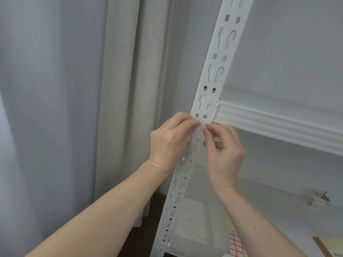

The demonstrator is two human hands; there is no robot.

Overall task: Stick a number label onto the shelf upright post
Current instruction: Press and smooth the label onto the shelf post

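The white perforated shelf upright post (213, 71) runs diagonally from the bottom middle to the top right. A small pale label (201, 125) lies across the post just below the shelf beam joint. My left hand (169, 143) pinches the label's left end against the post from the left side. My right hand (222, 153) pinches the label's right end with thumb and forefinger, its other fingers curled. Any number on the label is too faint to read.
A white ribbed shelf beam (278, 125) runs right from the post. Below lie a translucent plastic bin (196, 229), a red-and-white sheet of number labels (235, 243), a roll of tape (318, 199) and a wooden ruler (322, 246). Grey curtains (83, 89) hang at the left.
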